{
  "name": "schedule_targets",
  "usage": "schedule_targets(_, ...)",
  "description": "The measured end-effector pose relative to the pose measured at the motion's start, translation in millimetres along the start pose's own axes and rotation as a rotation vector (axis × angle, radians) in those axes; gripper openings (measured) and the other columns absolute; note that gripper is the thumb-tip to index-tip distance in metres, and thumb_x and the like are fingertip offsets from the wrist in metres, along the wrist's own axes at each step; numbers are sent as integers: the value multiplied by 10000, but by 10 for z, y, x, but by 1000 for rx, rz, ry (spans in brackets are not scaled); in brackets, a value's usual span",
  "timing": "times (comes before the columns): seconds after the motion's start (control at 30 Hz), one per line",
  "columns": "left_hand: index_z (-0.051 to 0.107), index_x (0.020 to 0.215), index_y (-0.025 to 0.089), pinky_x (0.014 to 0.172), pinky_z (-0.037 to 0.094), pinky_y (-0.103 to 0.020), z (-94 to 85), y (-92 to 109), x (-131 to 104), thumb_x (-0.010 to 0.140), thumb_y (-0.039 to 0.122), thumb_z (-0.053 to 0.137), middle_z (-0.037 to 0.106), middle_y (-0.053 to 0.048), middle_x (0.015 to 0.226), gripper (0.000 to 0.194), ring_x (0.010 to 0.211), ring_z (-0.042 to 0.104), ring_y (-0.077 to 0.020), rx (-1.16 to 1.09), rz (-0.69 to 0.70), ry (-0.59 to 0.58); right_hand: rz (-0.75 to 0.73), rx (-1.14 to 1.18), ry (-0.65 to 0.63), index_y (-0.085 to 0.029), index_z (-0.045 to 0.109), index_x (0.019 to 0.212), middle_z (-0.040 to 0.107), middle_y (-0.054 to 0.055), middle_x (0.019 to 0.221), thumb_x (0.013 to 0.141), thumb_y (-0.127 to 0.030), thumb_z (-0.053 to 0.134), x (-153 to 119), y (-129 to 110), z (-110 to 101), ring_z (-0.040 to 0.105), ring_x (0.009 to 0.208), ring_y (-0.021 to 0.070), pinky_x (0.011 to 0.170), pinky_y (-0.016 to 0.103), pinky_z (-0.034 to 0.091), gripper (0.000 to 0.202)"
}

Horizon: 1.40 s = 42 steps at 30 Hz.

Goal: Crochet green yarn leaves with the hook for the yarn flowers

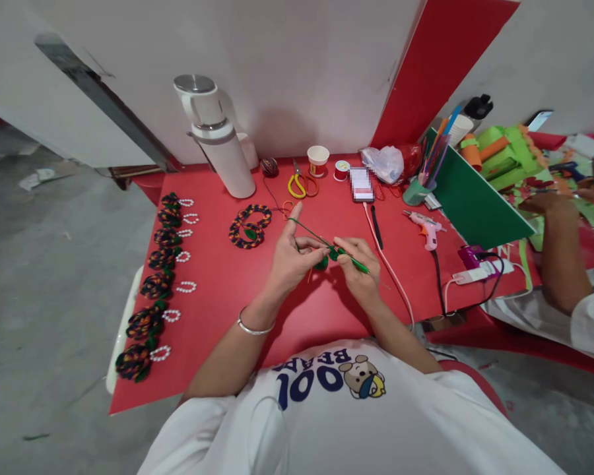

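Green yarn (309, 231) runs taut from the raised index finger of my left hand (294, 254) to a small green crochet piece (323, 262). That hand pinches the piece between thumb and fingers. My right hand (360, 267) is closed round a crochet hook with a green handle (352, 261), its tip at the stitches. Beyond my left hand lies a looped multicoloured crocheted cord (237, 223) with a green leaf-like part in it. Fingers partly cover the green piece.
Several dark multicoloured crocheted pieces (157, 285) with bead loops (186, 287) line the left edge. A white thermos (222, 155), scissors (299, 186), paper cup (317, 161) and phone (362, 185) stand or lie behind. Rightward are a pink glue gun (427, 231), cables and a co-worker's arm (564, 251).
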<state>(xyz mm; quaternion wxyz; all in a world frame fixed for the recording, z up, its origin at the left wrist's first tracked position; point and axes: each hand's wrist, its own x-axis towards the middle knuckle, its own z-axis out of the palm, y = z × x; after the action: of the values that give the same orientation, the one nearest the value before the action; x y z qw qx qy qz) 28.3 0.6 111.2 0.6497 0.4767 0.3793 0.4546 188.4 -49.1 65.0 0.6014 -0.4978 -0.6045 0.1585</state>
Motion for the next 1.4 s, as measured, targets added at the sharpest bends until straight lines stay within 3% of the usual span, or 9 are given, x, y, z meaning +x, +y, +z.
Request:
schedule_targets(0.2,97,1669,156,540,422,-201,-10,2,25,624,201,890,740,27,658,1312,486,575,-83,-117,-102,-46,-97,80,67,-330,805,1100,790,49,1012,929,-472,704,-16,29,31,710,954,219,881,424,589,244)
schedule_targets(0.33,85,1667,135,546,423,-204,-18,18,32,606,193,898,716,46,621,1339,478,560,-80,-141,-149,-62,37,235,-12,-307,816,1037,796,49,982,939,-545,658,13,111,17,724,932,220,858,413,597,301)
schedule_targets(0.47,117,1670,167,538,416,-198,-18,22,9,631,169,875,711,49,639,1286,510,580,-86,-42,-99,-26,144,291,-93,-306,820,994,798,38,944,982,-493,612,86,121,-33,728,908,206,836,384,595,280)
schedule_targets(0.63,131,1674,231,475,358,-185,44,14,-17,662,166,846,727,41,692,1241,465,524,-64,75,-8,78,-55,-59,-91,-313,814,1035,802,62,1040,956,-458,662,103,9,-38,711,979,232,922,436,573,224)
schedule_targets(0.73,116,1673,200,529,414,-189,68,11,-10,650,201,860,720,50,672,1265,506,575,-80,-3,-47,21,-182,-234,-21,-326,808,1055,797,85,1090,925,-505,690,42,8,16,691,1001,256,924,464,561,250)
schedule_targets(0.9,155,1659,134,525,398,-195,-10,40,23,580,245,932,723,41,630,1334,477,561,-81,-137,-167,-110,-138,-3,62,-336,810,1001,791,71,1019,907,-659,622,23,109,101,699,963,263,901,495,569,386)
schedule_targets(1.03,201,1652,134,571,436,-204,-142,98,39,575,217,946,741,13,649,1312,537,634,-112,-115,-190,-182,38,323,-141,-318,815,996,808,61,968,895,-659,643,144,196,53,732,946,243,878,447,596,394)
schedule_targets(1.23,233,1647,131,654,498,-234,-244,160,31,616,169,906,762,-13,686,1232,610,696,-145,-24,-183,-224,179,413,-400,-268,821,946,822,81,981,899,-666,634,337,246,-139,759,977,244,902,438,609,443)
schedule_targets(1.4,244,1643,116,638,495,-230,-254,177,35,634,136,872,777,-35,713,1189,622,711,-154,44,-185,-241,213,538,-530,-242,809,918,818,79,942,926,-603,644,455,246,-221,770,934,235,880,433,616,397)
